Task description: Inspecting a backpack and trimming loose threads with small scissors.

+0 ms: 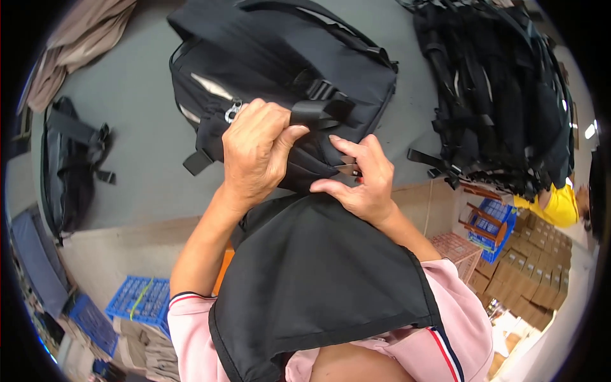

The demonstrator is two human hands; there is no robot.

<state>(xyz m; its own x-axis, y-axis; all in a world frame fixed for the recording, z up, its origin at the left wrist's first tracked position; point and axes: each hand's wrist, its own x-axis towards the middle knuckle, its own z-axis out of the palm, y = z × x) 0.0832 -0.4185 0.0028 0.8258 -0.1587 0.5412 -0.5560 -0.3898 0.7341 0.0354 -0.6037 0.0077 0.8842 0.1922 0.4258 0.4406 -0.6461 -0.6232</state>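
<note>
Left forearm bare, rising from 8 o'clock and aimed at 1. Left hand lies at 10–11 o'clock of view centre: back uppermost, fingers curled in a firm grip, thumb tip toward 1. Right forearm enters from 4 o'clock, aimed at 10–11. Right hand at 2–3 o'clock: thumb and index apart, both pointing 9–10; other fingers largely hidden.

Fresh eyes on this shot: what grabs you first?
The black backpack at upper center on the gray table, its webbing strap gripped by the left hand, with the right hand close by. Next, the heap of black strapped bags at upper right, then the bright blue plastic crate at lower left.
</note>
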